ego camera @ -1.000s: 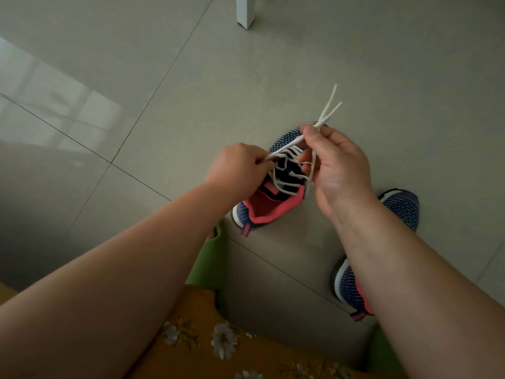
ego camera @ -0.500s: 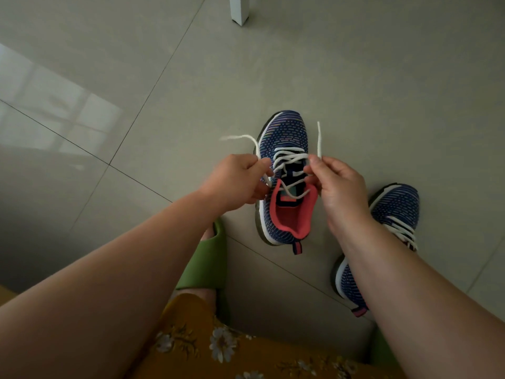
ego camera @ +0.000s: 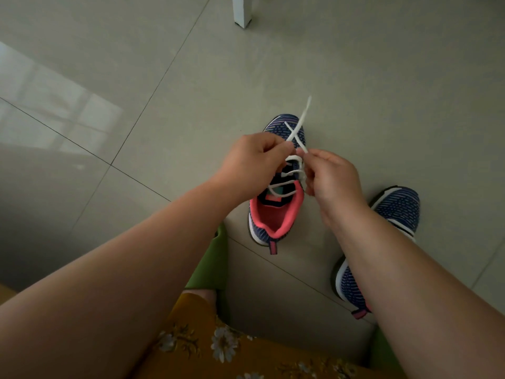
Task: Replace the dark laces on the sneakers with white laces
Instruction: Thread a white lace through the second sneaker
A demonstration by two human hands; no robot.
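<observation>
A: Where are your hands in the frame?

B: Both sit just right of centre, over the sneaker (ego camera: 276, 212) that stands on the tiled floor (ego camera: 164, 77) with its toe toward the top of the frame. Your left hand (ego camera: 252, 160) has its fingers curled and pinches one end of the white lace (ego camera: 296, 132); your right hand (ego camera: 332, 176) pinches the other end between thumb and fingertips.

A: How do the lace ends lie?

B: They cross in an X just above your hands, over the toe. One end points up toward the top of the frame. Below, white lace runs across the eyelets, down to the pink collar.

A: And the other shoe?

B: The second sneaker (ego camera: 393, 212) lies at the right of the frame, partly hidden behind your right forearm; a bit of white lace shows on it.

A: Anything else?

B: A white furniture leg (ego camera: 241, 10) at the top edge, green slippers (ego camera: 213, 266) low in the frame, and floral yellow fabric (ego camera: 218, 348) along the bottom.
</observation>
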